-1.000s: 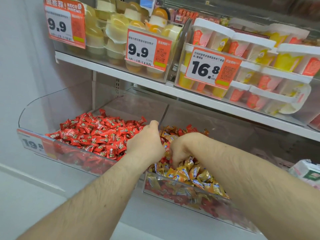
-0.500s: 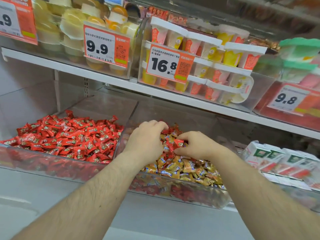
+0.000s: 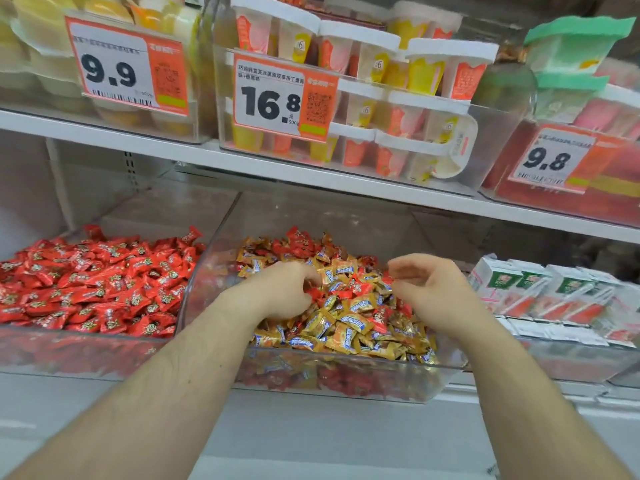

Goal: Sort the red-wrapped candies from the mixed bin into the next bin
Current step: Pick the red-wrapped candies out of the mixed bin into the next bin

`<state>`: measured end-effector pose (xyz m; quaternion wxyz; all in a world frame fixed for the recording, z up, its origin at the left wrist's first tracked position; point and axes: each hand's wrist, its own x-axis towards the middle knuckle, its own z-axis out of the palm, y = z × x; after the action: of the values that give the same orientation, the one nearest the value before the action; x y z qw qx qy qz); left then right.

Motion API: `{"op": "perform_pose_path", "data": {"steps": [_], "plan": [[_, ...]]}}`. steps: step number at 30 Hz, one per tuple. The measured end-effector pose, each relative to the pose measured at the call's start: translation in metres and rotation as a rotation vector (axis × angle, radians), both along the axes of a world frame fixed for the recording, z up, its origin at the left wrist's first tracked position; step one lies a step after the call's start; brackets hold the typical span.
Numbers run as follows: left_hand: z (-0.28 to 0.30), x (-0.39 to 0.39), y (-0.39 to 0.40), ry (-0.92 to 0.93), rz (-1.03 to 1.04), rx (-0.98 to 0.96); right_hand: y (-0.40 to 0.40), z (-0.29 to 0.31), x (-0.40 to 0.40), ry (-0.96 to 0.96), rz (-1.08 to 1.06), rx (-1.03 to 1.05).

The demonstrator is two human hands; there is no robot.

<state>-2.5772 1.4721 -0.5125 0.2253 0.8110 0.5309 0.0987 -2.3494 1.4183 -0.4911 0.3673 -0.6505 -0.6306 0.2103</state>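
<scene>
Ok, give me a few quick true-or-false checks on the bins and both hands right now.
1. Both hands are over the mixed bin. True: the left hand and the right hand are both above its candies.
2. The bin of red candies sits to the right of the mixed bin. False: it is on the left.
3. The mixed bin holds only gold-wrapped candies. False: red-wrapped candies lie among them.
4. The price tag above the mixed bin reads 16.8. True.
5. The left hand is flat and open. False: its fingers curl round a red candy.
</scene>
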Motion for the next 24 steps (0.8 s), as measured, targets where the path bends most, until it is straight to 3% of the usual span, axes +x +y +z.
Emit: {"op": "perform_pose_path", "data": {"steps": [3, 8, 16, 18, 20, 22, 24], "plan": [[0.000, -0.004, 0.005, -0.068, 0.005, -0.035, -0.006, 0.006, -0.002, -0.107, -0.084, -0.048], [0.004, -0.012, 0.003, -0.225, 0.075, -0.143, -0.014, 0.002, -0.024, -0.352, -0.092, -0.315], [0.005, -0.027, -0.003, -0.487, 0.260, -0.161, -0.017, -0.001, -0.026, -0.150, -0.049, -0.281], [0.008, -0.031, -0.004, -0.571, 0.311, -0.156, -0.018, 0.004, -0.023, 0.004, -0.115, -0.222], [0.009, -0.032, -0.002, -0.719, 0.366, -0.198, -0.019, 0.012, -0.023, 0.329, -0.174, -0.185], [0.012, -0.031, -0.001, -0.969, 0.439, -0.355, -0.017, 0.016, -0.026, 0.661, -0.186, -0.209], [0.016, -0.028, -0.002, -1.286, 0.504, -0.604, -0.011, 0.015, -0.029, 0.877, -0.212, -0.242]]}}
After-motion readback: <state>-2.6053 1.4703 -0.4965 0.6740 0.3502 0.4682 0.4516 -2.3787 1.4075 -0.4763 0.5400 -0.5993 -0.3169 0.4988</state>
